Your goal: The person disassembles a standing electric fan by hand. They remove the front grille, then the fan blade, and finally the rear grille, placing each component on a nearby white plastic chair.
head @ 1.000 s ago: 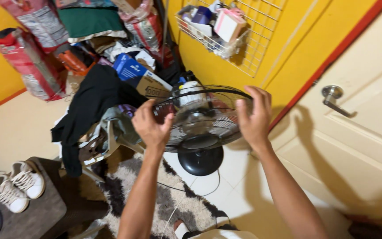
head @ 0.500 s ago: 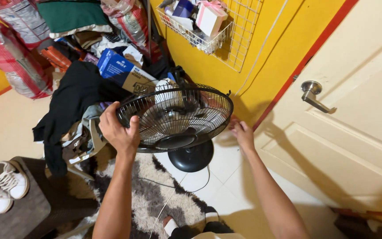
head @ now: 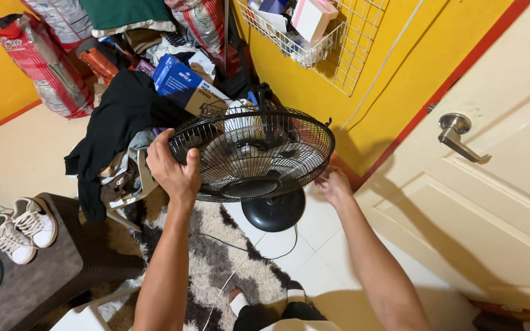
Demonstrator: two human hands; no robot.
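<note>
- Nearest in, a shaggy black-and-white rug point(head: 216, 270) is seen under the arms, with a thin white cord point(head: 231, 285) trailed across it toward the fan's round black base point(head: 275, 210) on the white tile floor point(head: 326, 257).
- The left hand point(head: 173, 171) is wrapped around the left rim of the black wire fan guard point(head: 253, 153), fingers curled over the edge, so that side looks firmly gripped.
- The right hand point(head: 334, 184) is held low at the guard's right edge, fingers loosely bent; whether the rim is actually pinched can't be told from here.
- Step in hand, by the look of it: the fan head is being steadied or repositioned. A solid grip on the right side would probably be needed before anything gets lifted or turned.
- Room is tight tbh. The cream door point(head: 492, 202) with its lever handle point(head: 458, 132) is close on the right, and a clothes pile point(head: 124, 116) is crowded in on the left.
- Behind the fan, the yellow wall point(head: 314, 92) and a white wire basket point(head: 302, 43) are set just above, so open space is mostly left toward the viewer.
</note>
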